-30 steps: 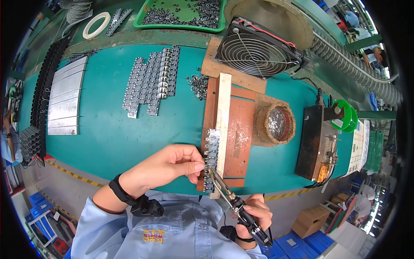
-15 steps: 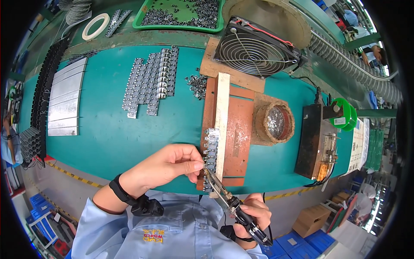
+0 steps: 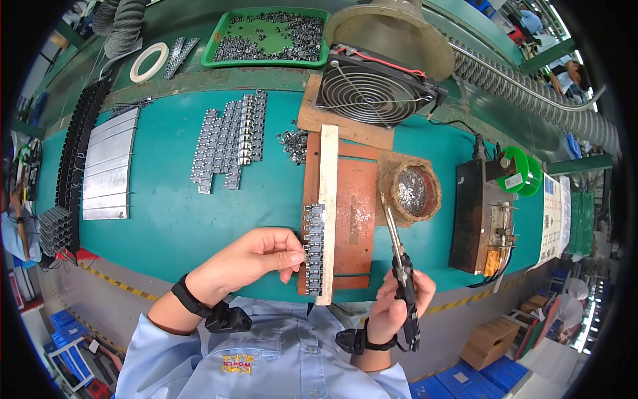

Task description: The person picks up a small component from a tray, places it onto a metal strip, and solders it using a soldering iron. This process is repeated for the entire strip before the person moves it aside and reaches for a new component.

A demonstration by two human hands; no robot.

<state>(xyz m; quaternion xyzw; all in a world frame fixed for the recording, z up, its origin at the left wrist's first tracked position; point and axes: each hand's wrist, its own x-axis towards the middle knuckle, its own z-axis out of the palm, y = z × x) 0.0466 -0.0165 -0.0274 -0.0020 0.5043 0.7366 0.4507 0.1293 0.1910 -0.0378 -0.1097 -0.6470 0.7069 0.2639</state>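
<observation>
My right hand [image 3: 384,319] is wrapped round the black handle of a soldering iron [image 3: 393,233]. Its metal tip reaches up beside the round, crusted pot [image 3: 435,199], which has a silvery, solder-like surface inside. My left hand [image 3: 249,263] has thumb and fingers pinched together at the left edge of a strip of small circuit boards [image 3: 314,249]. Whatever sits in that pinch is too small or hidden to name. The strip lies along a pale wooden bar [image 3: 328,159], on a reddish-brown board [image 3: 355,226].
Behind the board stand a black fan [image 3: 372,93] and a green tray [image 3: 266,63] of small metal parts. More board strips [image 3: 229,143], a loose parts pile [image 3: 292,145] and a metal plate [image 3: 109,166] lie left. A dark box [image 3: 470,219] and green spool [image 3: 525,173] stand right.
My right hand has carried the soldering iron away from the strip, rightward and up toward the pot. My left hand stays at the strip's edge. The whole view has shifted slightly.
</observation>
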